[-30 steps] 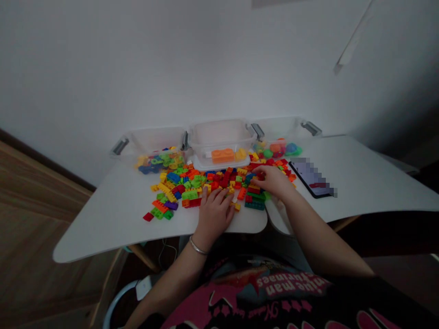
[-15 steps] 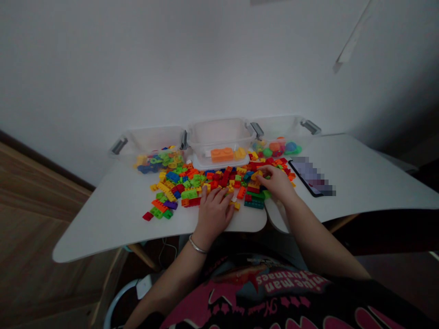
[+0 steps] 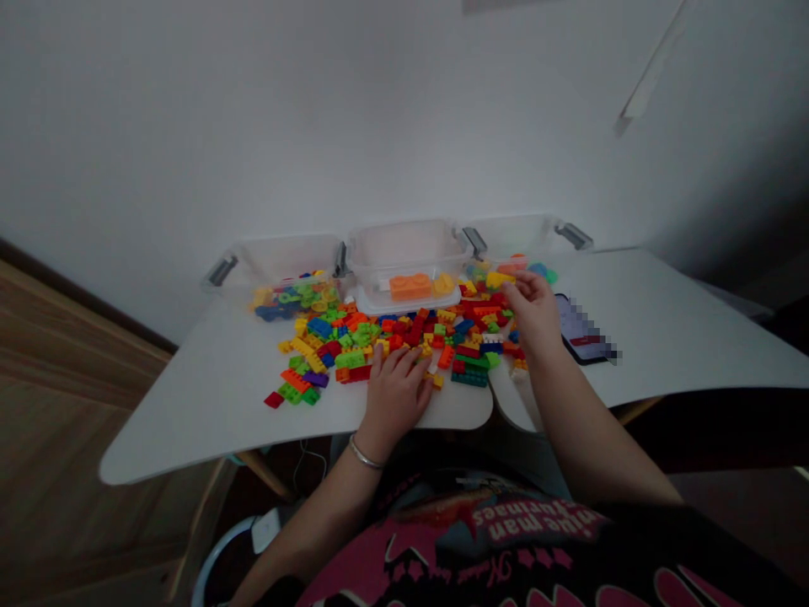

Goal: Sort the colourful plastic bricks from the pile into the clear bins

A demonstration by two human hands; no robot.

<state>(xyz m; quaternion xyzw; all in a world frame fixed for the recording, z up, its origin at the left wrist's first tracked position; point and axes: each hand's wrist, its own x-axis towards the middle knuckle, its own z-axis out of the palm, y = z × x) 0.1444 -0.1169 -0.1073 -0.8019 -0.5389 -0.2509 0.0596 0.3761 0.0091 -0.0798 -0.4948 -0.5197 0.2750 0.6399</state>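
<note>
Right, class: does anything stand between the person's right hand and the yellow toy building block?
Nothing visible does: the right hand has the yellow toy building block at its fingers. The clear plastic bin at the right appears beyond the block, not between them.

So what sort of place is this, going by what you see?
Probably a play or activity corner, perhaps at home: colourful toy bricks lie heaped on white tabletops, with clear plastic bins of more toy pieces lined up behind them.
</note>
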